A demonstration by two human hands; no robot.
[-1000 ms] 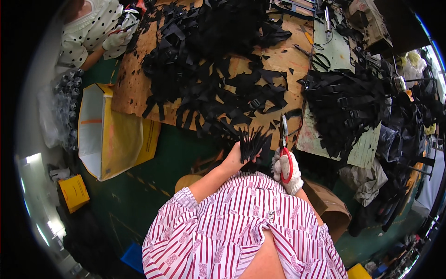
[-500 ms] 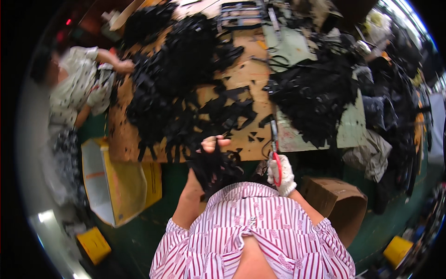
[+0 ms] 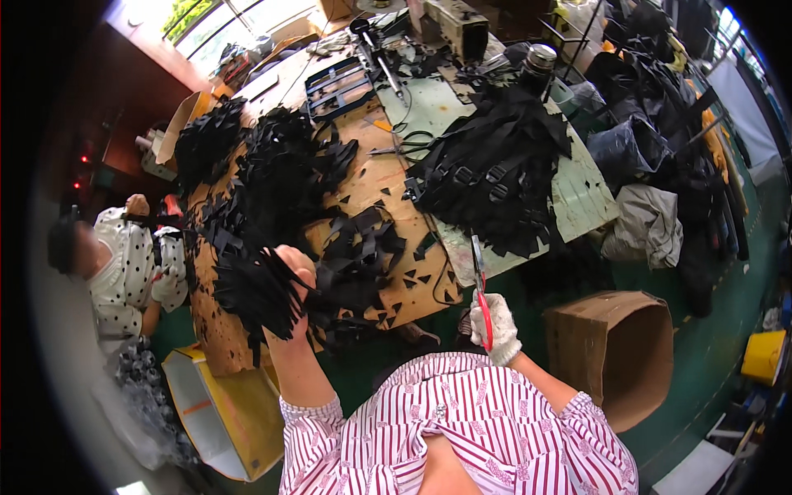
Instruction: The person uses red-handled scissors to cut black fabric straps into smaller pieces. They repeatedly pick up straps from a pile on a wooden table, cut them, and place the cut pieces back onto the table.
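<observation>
1. Your left hand (image 3: 290, 266) is closed around a thick bundle of black strap pieces (image 3: 256, 290). The ends fan out to the left and downward, so the grip seems to keep the cut ends together in one bunch. You hold the bundle over the near-left part of the wooden board (image 3: 388, 194), just above the other pieces.

2. Your right hand (image 3: 493, 328), in a white glove, is wrapped around the red handles of the scissors (image 3: 479, 285). The blades point up and away from you and look closed or almost closed; I cannot tell exactly. The hand stays at the near edge of the table, apart from the bundle, so the blades touch no strap at this moment.

3. On the board lie many loose black straps and small triangular offcuts (image 3: 408, 285), probably trimmed corners.

4. Further right, a big heap of black webbing with buckles (image 3: 495, 177) rests on a pale green cutting mat (image 3: 582, 194).

5. On the floor near your right side stands an open cardboard box (image 3: 615, 351); at your left stands a yellow bin (image 3: 227, 408).

6. At the left end of the table a second person in a dotted white shirt (image 3: 124, 272) is working.
</observation>
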